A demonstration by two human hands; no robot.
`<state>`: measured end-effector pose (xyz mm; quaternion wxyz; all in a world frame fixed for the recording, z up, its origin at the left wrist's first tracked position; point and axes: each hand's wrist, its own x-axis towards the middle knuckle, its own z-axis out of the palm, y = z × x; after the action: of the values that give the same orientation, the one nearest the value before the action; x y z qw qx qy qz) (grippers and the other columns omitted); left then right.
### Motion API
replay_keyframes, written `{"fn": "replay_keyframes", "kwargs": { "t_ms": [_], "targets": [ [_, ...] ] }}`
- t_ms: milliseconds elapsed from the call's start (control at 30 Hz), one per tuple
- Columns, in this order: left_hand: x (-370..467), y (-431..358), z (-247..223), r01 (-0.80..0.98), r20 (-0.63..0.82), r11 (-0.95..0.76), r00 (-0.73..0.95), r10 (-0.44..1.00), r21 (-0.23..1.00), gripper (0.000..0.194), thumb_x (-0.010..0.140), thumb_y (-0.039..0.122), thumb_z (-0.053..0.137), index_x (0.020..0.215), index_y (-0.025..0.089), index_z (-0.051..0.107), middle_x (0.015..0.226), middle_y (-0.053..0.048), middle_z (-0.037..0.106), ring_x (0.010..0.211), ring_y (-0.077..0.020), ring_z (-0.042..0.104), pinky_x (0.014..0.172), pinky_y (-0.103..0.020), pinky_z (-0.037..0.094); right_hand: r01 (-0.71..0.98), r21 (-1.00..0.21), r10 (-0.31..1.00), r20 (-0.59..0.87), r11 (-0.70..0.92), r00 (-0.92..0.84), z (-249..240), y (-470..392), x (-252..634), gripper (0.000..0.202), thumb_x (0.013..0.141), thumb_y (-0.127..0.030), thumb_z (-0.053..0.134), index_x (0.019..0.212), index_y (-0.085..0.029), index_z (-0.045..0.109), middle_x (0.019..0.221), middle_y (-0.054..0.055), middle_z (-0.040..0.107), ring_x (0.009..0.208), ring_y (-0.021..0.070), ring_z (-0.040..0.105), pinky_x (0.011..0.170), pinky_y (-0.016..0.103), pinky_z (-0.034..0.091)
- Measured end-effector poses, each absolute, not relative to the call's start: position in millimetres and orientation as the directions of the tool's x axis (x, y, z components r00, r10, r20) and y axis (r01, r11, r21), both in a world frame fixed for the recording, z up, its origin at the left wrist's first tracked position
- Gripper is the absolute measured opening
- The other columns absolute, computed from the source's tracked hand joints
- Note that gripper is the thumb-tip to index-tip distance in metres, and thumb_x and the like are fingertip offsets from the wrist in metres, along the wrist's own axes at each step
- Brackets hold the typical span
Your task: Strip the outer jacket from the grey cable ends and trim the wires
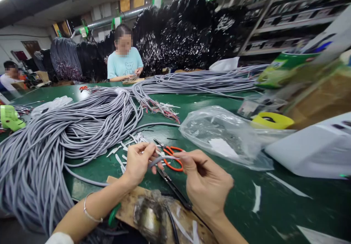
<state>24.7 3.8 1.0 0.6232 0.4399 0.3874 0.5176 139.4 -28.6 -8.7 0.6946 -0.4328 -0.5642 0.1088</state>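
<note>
A short bent length of grey cable (161, 160) spans the gap between my hands. My left hand (139, 163) is closed around it, thumb against the fingers. The thin tip of the cable is pinched between thumb and finger of my right hand (208, 185); the wires at that tip are too small to make out. Just behind the cable lie orange-handled scissors (174, 169) on the green table. Below my hands, a dark slim tool (177, 193) points away from me across a worn wooden board (128, 204), which carries a taped metallic lump (149, 214).
Large bundles of grey cable (93, 119) cover the left and back of the green table (233, 196). White strips (120, 161) are scattered near my left hand. A clear plastic bag (216, 130), yellow tape roll (272, 120) and white box (315, 149) stand right. A co-worker (124, 63) sits opposite.
</note>
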Motion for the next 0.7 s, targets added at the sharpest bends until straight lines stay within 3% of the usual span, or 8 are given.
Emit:
{"fn": "replay_keyframes", "kwargs": {
  "t_ms": [167, 267, 367, 400, 467, 567, 633, 700],
  "targets": [
    [23, 10, 0, -0.372, -0.157, 0.217, 0.185, 0.97, 0.903, 0.043, 0.057, 0.052, 0.065, 0.064, 0.014, 0.045, 0.049, 0.005, 0.047, 0.026, -0.0057, 0.044, 0.024, -0.014, 0.027, 0.372, -0.689, 0.6, 0.725, 0.622, 0.339, -12, -30, 138, 0.011, 0.078, -0.016, 0.056, 0.068, -0.019, 0.062, 0.061, -0.002, 0.06, 0.053, 0.0101, 0.053, 0.048, 0.021, 0.037],
    [20, 9, -1, -0.31, -0.197, 0.231, 0.136, 0.971, 0.922, 0.042, 0.071, 0.058, 0.047, 0.071, 0.018, 0.037, 0.06, 0.004, 0.05, 0.026, -0.0064, 0.046, 0.023, -0.015, 0.028, 0.391, -0.701, 0.595, 0.713, 0.596, 0.371, -12, -27, 138, 0.013, 0.077, -0.018, 0.057, 0.065, -0.017, 0.061, 0.057, -0.002, 0.057, 0.05, 0.0094, 0.049, 0.047, 0.02, 0.036],
    [17, 2, -7, -0.059, 0.228, -0.226, 0.015, 0.974, 0.972, 0.034, 0.078, 0.053, 0.043, 0.079, 0.02, 0.035, 0.075, 0.001, 0.054, 0.032, -0.0052, 0.05, 0.026, -0.015, 0.033, 0.368, -0.763, 0.633, 0.646, 0.531, 0.427, -9, -24, 139, 0.02, 0.074, -0.024, 0.06, 0.057, -0.016, 0.058, 0.048, -0.004, 0.048, 0.043, 0.0074, 0.039, 0.04, 0.02, 0.03],
    [15, -1, -10, 0.074, 0.463, -0.462, -0.001, 0.886, 0.884, 0.031, 0.077, 0.047, 0.051, 0.081, 0.02, 0.036, 0.077, 0.001, 0.055, 0.039, -0.0067, 0.055, 0.03, -0.015, 0.036, 0.345, -0.792, 0.656, 0.611, 0.504, 0.444, -8, -22, 140, 0.021, 0.073, -0.026, 0.06, 0.055, -0.016, 0.058, 0.047, -0.004, 0.046, 0.041, 0.0072, 0.037, 0.038, 0.02, 0.029],
    [13, -6, -14, 0.324, 0.814, -0.784, 0.068, 0.578, 0.53, 0.028, 0.073, 0.027, 0.063, 0.087, 0.021, 0.039, 0.078, 0.0, 0.058, 0.064, -0.0134, 0.064, 0.039, -0.015, 0.043, 0.297, -0.84, 0.701, 0.543, 0.455, 0.462, -6, -21, 140, 0.023, 0.072, -0.029, 0.061, 0.055, -0.015, 0.057, 0.047, -0.004, 0.046, 0.041, 0.0074, 0.037, 0.038, 0.02, 0.028],
    [13, -9, -16, 0.473, 0.895, -0.874, 0.334, 0.296, 0.113, 0.031, 0.078, 0.007, 0.052, 0.105, 0.018, 0.043, 0.089, -0.007, 0.064, 0.094, -0.0185, 0.061, 0.055, -0.019, 0.051, 0.266, -0.874, 0.746, 0.486, 0.407, 0.456, -5, -21, 140, 0.025, 0.073, -0.032, 0.061, 0.055, -0.016, 0.057, 0.047, -0.003, 0.045, 0.042, 0.0078, 0.037, 0.038, 0.02, 0.03],
    [13, -9, -14, 0.48, 0.829, -0.873, 0.452, 0.33, 0.086, 0.034, 0.081, 0.004, 0.044, 0.113, 0.013, 0.044, 0.1, -0.013, 0.064, 0.095, -0.0176, 0.061, 0.066, -0.022, 0.052, 0.301, -0.863, 0.74, 0.503, 0.405, 0.446, -4, -23, 140, 0.025, 0.073, -0.032, 0.06, 0.054, -0.016, 0.056, 0.047, -0.003, 0.045, 0.042, 0.008, 0.037, 0.039, 0.021, 0.031],
    [14, -7, -9, 0.489, 0.762, -0.852, 0.475, 0.441, 0.188, 0.03, 0.083, 0.005, 0.041, 0.111, 0.01, 0.05, 0.097, -0.013, 0.065, 0.087, -0.0168, 0.063, 0.07, -0.025, 0.052, 0.367, -0.82, 0.722, 0.566, 0.44, 0.398, -3, -24, 143, 0.022, 0.074, -0.03, 0.06, 0.057, -0.017, 0.059, 0.049, -0.002, 0.049, 0.043, 0.0089, 0.041, 0.041, 0.022, 0.033]
  ]
}}
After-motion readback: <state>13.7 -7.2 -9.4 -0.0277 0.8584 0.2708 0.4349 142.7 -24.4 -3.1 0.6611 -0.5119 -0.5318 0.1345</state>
